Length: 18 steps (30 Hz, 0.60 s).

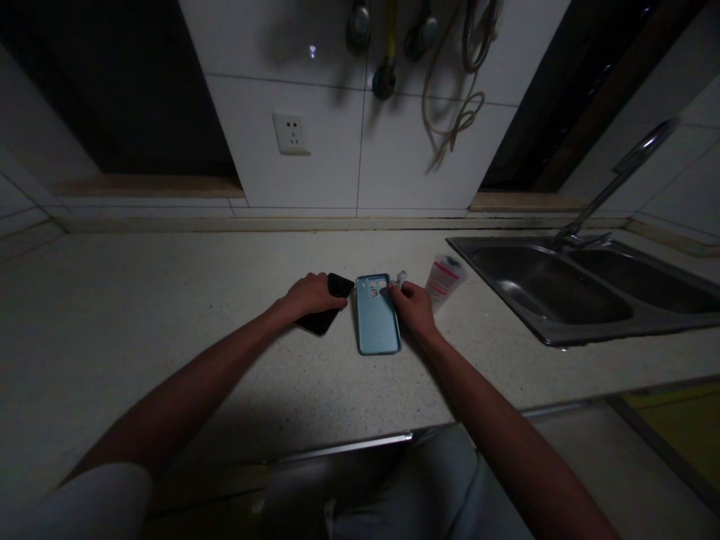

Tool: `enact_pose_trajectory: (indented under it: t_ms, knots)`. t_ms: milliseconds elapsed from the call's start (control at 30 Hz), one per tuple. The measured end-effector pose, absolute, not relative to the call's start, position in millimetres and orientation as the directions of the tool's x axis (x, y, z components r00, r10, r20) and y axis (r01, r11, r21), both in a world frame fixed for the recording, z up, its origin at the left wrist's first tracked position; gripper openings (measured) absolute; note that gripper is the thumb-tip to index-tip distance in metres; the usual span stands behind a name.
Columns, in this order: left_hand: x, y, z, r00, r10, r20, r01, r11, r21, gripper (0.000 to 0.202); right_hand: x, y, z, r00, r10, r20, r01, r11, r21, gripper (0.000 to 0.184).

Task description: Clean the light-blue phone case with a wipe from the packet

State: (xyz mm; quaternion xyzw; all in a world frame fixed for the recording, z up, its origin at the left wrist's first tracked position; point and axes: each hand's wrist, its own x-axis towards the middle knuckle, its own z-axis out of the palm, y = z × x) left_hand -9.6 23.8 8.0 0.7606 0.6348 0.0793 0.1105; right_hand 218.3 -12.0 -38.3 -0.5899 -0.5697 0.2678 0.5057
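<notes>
My left hand (311, 294) is closed around a dark phone (319, 321), which lies tilted on or just above the counter, its upper corner beside the phone case. The light blue phone case (378, 322), with camera cut-outs near its top, lies on the counter between my hands. At the case's upper right edge, my right hand (413, 306) is closed on a small crumpled white tissue (400, 279) that sticks out above the fingers. Those fingertips touch or nearly touch the case rim; I cannot tell which. Right behind this hand is a clear plastic packet (444, 280) with red print.
A speckled light counter (253, 405) runs along the tiled wall. To the right, a steel double sink (554, 289) with a tall faucet (616, 176) is set into it. A power socket (291, 133) and hanging cords (464, 112) are on the wall.
</notes>
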Motion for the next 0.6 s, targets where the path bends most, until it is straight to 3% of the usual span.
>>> enact_pose_trajectory:
  t_ms: [133, 233, 300, 433, 600]
  knots:
    - [-9, 26, 5, 0.149, 0.989, 0.012, 0.843, -0.133, 0.521, 0.048, 218, -11, -38, 0.203, 0.942, 0.267, 0.423, 0.162, -0.891, 0.039]
    - [-7, 26, 7, 0.111, 0.989, -0.098, 0.6, 0.012, 0.8, 0.053, 219, -12, -36, 0.213, 0.942, 0.259, 0.414, 0.153, -0.897, 0.038]
    - [-3, 25, 10, 0.138, 0.975, -0.175, 0.398, 0.107, 0.911, 0.053, 219, -12, -35, 0.23, 0.938, 0.258, 0.404, 0.15, -0.903, 0.039]
    - [6, 20, 16, 0.167, 0.958, -0.235, 0.127, 0.215, 0.968, 0.048, 219, -11, -35, 0.228, 0.925, 0.304, 0.415, 0.19, -0.89, 0.041]
    - [16, 11, 19, 0.145, 0.96, -0.24, -0.045, 0.249, 0.968, 0.038, 218, -10, -37, 0.205, 0.931, 0.302, 0.401, 0.201, -0.894, 0.042]
